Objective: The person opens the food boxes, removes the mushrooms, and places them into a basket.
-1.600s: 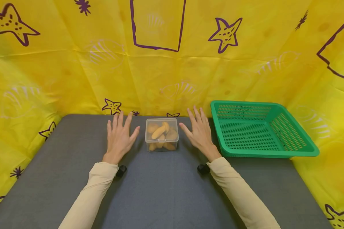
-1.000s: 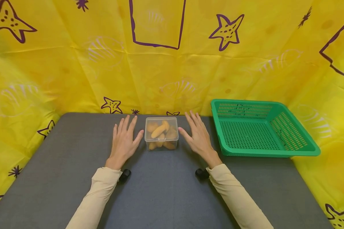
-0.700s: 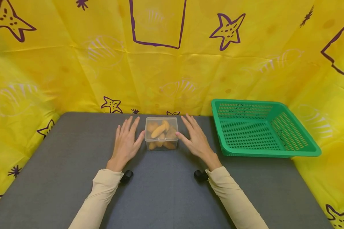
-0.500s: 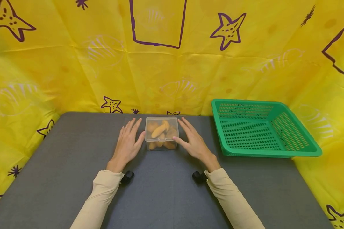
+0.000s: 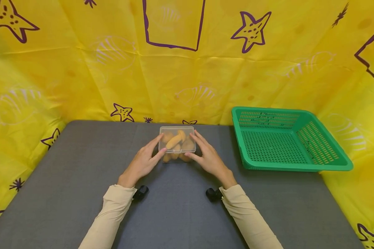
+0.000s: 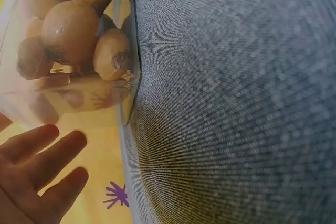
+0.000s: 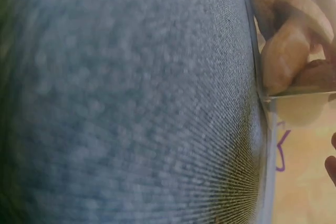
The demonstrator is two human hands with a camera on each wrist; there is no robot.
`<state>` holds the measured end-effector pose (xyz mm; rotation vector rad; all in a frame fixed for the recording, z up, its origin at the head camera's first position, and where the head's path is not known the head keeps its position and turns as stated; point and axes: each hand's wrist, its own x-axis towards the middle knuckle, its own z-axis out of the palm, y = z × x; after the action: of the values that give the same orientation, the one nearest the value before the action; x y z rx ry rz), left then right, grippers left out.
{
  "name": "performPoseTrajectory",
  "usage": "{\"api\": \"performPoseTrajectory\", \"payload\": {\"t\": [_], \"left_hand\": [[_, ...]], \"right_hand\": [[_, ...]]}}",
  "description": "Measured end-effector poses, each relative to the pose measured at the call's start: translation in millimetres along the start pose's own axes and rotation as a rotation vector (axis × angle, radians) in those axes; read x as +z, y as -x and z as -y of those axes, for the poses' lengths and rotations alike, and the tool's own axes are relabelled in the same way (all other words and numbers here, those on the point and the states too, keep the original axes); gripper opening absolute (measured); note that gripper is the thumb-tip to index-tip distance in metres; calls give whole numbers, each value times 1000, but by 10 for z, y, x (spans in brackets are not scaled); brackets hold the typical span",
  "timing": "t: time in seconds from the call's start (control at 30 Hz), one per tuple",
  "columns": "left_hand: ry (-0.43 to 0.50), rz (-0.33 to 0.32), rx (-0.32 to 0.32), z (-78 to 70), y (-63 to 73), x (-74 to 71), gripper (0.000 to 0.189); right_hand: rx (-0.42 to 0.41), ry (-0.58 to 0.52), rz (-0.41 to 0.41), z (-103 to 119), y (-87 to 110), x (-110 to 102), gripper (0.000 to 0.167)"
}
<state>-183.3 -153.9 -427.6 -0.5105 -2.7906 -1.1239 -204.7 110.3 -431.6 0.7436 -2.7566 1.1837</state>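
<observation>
A clear plastic box [image 5: 177, 151] with a lid stands on the grey table, with several brownish mushrooms [image 6: 71, 32] inside. My left hand [image 5: 142, 162] holds the box at its left, thumb on the front edge of the lid and a finger at the left side. On the opposite side, my right hand [image 5: 211, 160] holds it with the thumb at the front and fingers along the right edge. The left wrist view shows the other left fingers spread beside the box. Only fingertips of the right hand appear in the right wrist view. The lid looks closed.
A green plastic basket [image 5: 297, 166] with slotted sides stands at the right, beyond my right hand. Behind the grey table [image 5: 180, 214] hangs a yellow cloth [image 5: 162, 76] with starfish and fish drawings, which also covers both sides.
Both hands have moved inward from either side of the box and now touch it, thumbs at the lid's front. Box and basket keep their places; the head view shifts slightly.
</observation>
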Motion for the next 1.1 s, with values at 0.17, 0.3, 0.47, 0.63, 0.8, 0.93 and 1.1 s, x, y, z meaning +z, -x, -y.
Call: {"api": "performPoseTrajectory", "payload": {"t": [0.17,0.3,0.47,0.63,0.8,0.93,1.1], "left_hand": [[-1,0,-3,-28,8,10,73],[-24,-32,18,-42,15,28,75],[-37,-52,34,-64,39,36,73],[-48,-42,33,-87,84,41,73],[-65,-51,49,-95,114,33,73],[-82,-52,44,-105,126,10,73],[-85,-34,45,-112,121,8,74]], "right_hand": [[-23,10,-30,7,11,5,75],[-41,13,-46,15,39,-1,75],[-66,21,-56,21,82,-15,76],[-73,22,-73,30,141,-27,75],[-76,22,-80,38,183,-8,73],[-84,16,-86,40,198,10,72],[-85,12,-109,24,216,1,72]]}}
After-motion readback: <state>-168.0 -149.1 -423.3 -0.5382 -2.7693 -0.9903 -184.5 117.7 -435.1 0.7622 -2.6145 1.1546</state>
